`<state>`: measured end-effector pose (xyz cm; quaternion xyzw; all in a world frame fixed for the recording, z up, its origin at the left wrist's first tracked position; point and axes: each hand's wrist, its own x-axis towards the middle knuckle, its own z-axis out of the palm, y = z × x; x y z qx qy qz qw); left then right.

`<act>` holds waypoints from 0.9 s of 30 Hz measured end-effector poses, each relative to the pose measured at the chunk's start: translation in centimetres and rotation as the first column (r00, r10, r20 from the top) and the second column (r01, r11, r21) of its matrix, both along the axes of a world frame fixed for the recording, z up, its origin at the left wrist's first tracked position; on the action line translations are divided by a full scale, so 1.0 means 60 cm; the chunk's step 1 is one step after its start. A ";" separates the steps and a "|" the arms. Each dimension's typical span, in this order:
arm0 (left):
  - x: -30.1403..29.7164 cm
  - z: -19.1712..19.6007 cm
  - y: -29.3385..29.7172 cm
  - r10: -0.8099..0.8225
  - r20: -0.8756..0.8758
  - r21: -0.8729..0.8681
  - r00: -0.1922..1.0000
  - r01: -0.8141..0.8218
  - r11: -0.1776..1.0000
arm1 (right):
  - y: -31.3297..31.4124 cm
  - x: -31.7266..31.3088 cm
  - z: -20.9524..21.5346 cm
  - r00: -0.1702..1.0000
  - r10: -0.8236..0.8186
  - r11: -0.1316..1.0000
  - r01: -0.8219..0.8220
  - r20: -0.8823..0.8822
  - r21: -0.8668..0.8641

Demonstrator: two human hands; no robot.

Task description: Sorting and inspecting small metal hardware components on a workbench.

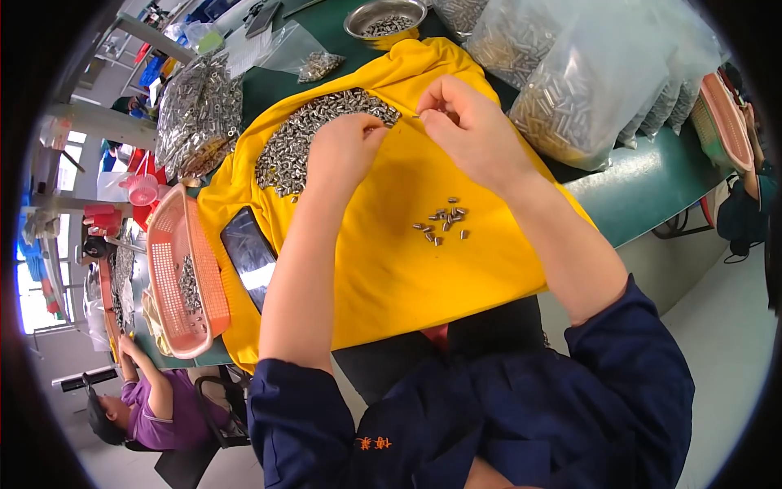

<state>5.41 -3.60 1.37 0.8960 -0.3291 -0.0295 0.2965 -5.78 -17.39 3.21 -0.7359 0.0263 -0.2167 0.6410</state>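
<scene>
A heap of small metal cylindrical parts (285, 145) lies on a yellow cloth (391, 277) over the table. At the heap's right edge is my left hand (346, 155), its thumb and fingers pinched together; what they hold, if anything, is hidden. To the right, my right hand (472, 134) is raised over the cloth with fingers curled and thumb closed. A small metal part (417, 116) shows at its fingertips. Nearer to me, a loose group of several similar parts (444, 218) is scattered on the cloth, apart from both hands.
Left of my forearm lies a dark phone (248, 254), beside a pink plastic basket (173, 326) with metal parts. A steel bowl (354, 20) stands at the back. Large bags of metal parts (562, 110) fill the back right, another bag (198, 114) the left. A person in purple (183, 407) sits at left.
</scene>
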 end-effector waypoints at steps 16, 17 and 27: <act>-0.063 -0.013 0.046 -0.450 -0.636 -0.711 0.627 -0.250 0.657 | 0.016 -0.009 0.000 0.988 0.136 0.987 -0.141 -0.073 -0.076; -0.068 -0.015 0.048 -0.424 -0.641 -0.704 0.640 -0.271 0.656 | 0.018 -0.009 -0.002 0.982 0.176 0.977 -0.184 -0.074 -0.108; -0.068 -0.011 0.046 -0.429 -0.601 -0.719 0.674 -0.221 0.659 | 0.023 -0.002 -0.013 0.966 0.243 0.964 -0.252 -0.092 -0.091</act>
